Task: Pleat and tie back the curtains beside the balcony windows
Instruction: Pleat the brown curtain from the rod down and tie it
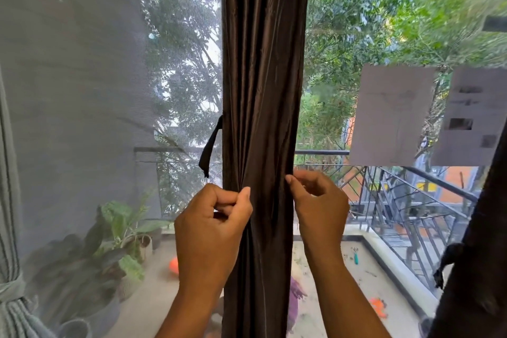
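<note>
A dark brown curtain hangs gathered in narrow vertical folds down the middle of the view. My left hand pinches the curtain's left edge with curled fingers at about waist height. My right hand pinches its right edge at nearly the same height. A black tie-back strap dangles loose from the curtain's left side, just above my left hand.
A grey sheer curtain covers the left window, tied in a bundle at the lower left. Another dark curtain with a strap hangs at the right edge. Two papers stick on the glass. Potted plants and a railing lie outside.
</note>
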